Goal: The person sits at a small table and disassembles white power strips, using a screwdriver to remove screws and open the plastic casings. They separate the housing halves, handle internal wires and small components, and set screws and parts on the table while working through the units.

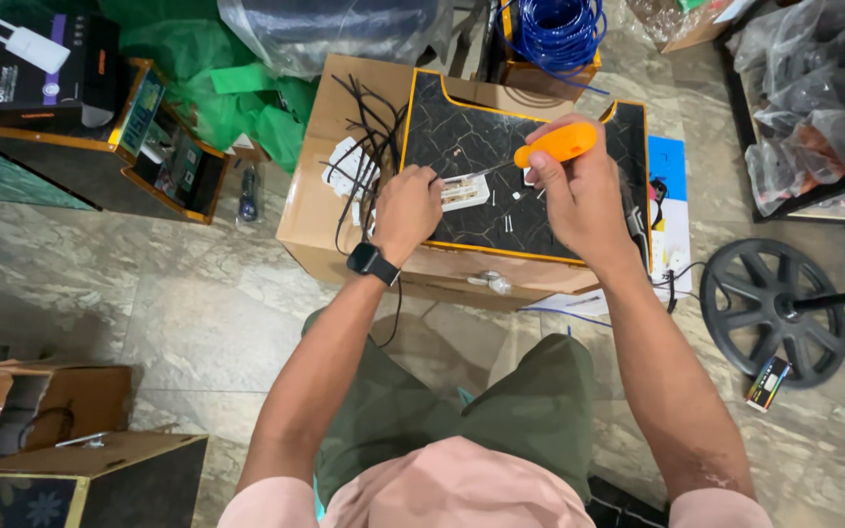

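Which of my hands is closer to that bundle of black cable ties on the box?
Left. Your left hand rests right beside the black cable ties, just to their right, by the white socket piece. Your right hand, gripping the orange-handled screwdriver, sits farther right across the dark panel.

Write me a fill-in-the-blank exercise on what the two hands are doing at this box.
1. The right hand grips a screwdriver whose handle is ____.
2. The left hand steadies a small ____ switch module on the black marbled panel.
3. The left wrist wears a black ____.
4. The coil of cable behind the cardboard box is ____.

Missing words: orange; white; watch; blue
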Demonstrator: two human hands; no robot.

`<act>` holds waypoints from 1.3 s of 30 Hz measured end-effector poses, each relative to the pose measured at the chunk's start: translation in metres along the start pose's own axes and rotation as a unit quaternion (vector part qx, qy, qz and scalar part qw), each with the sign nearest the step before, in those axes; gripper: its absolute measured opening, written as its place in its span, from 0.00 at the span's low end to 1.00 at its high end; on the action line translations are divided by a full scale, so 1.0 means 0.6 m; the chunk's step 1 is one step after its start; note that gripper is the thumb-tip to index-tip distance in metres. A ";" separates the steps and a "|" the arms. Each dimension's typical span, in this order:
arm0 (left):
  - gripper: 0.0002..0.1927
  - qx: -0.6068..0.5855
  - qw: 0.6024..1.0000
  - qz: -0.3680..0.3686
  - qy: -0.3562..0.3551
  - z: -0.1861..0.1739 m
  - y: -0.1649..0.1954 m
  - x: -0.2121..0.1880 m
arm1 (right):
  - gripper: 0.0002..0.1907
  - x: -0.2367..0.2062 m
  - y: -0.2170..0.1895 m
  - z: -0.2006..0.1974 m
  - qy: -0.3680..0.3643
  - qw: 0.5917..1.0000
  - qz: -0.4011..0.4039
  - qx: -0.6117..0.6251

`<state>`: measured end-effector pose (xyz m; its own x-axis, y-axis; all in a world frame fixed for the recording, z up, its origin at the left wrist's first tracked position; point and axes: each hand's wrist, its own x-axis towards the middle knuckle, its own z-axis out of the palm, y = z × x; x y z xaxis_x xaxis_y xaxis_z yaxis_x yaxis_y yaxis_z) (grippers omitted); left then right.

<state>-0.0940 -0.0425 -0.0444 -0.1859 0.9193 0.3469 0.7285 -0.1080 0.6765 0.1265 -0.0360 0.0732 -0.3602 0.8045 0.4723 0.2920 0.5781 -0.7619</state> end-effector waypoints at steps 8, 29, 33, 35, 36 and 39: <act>0.09 -0.018 1.000 -0.009 -0.001 -0.009 0.000 -0.004 | 0.13 -0.003 0.007 0.005 -0.006 1.000 -0.006 0.026; 0.07 -0.003 0.999 0.032 0.002 0.005 -0.015 -0.002 | 0.13 -0.004 0.004 0.001 -0.013 1.000 -0.008 0.018; 0.07 -0.005 0.999 0.031 0.010 0.007 -0.016 -0.001 | 0.13 0.004 0.013 0.004 -0.015 1.000 0.004 0.019; 0.07 -0.005 0.999 0.030 0.010 0.008 -0.015 -0.004 | 0.13 0.003 0.017 0.007 -0.012 0.999 0.013 0.044; 0.07 -0.004 0.999 0.034 0.016 0.008 -0.015 0.000 | 0.13 0.007 0.019 0.007 -0.009 0.998 0.011 0.056; 0.07 0.000 0.999 0.035 0.005 0.008 -0.015 -0.001 | 0.11 0.006 0.022 0.003 -0.017 0.999 0.003 0.037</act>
<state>-0.0973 -0.0403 -0.0536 -0.1397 0.9058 0.3999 0.7396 -0.1731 0.6505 0.1272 -0.0258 0.0643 -0.3897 0.8016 0.4534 0.2273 0.5608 -0.7961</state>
